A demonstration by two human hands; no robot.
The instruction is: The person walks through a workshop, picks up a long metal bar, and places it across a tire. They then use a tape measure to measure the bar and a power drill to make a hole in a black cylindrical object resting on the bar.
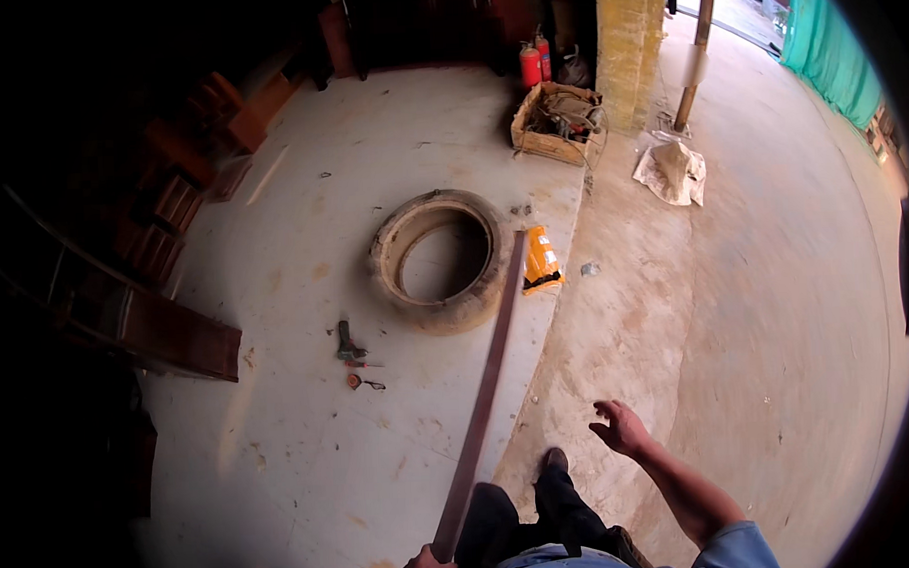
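My left hand is closed around the near end of a long, reddish-brown flat bar. The bar stretches away from me, its far end beside a worn tire lying flat on the floor; I cannot tell whether they touch. Next to that end is an orange plastic packet. My right hand hangs in the air over the bare ground on the right, fingers apart, with nothing in it. Left of the bar lie a dark green power drill, a red-handled screwdriver and a small round red tool.
A wooden crate full of cables and parts stands beside a yellowish pillar, near red fire extinguishers. A pale sack lies by a leaning pole. Dark wooden furniture lines the left.
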